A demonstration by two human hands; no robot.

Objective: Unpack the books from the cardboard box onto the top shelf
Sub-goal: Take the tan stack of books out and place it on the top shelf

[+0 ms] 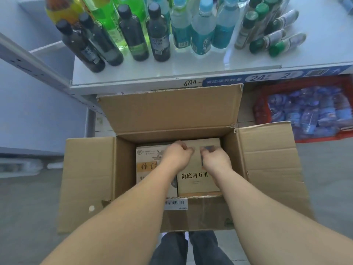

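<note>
- Reaching into the cardboard box (267, 165) at the centre of the frame, I had both hands down on the right-hand book (196, 180), which lay flat at the bottom of the box beside a second book (147, 163) to its left.
- My left hand (176, 154) and my right hand (215, 159) had their fingers curled at the far edge of that cover; whether they had actually pinched the edge or only rested on it, I could not tell, since the fingertips were blurred.
- I judged the book stiff and fairly weighty for its size, with a smooth cover that could slip, so hooking the far edge to tip it up and then gripping both long sides seemed the sound hold.
- Its cover read 海底两万里; the left book showed 孙子 in large characters, the rest hidden under my arm.
- A white barcode label (174, 204) sat on the near wall of the box, its digits too small to read.
- The white shelf (172, 73) across the upper frame carried standing bottles (158, 35); its edge bore handwritten "640" and a blue strip (267, 77) with "24" and "2".
- A red crate (261, 113) of wrapped water bottles stood at right of frame.
</note>
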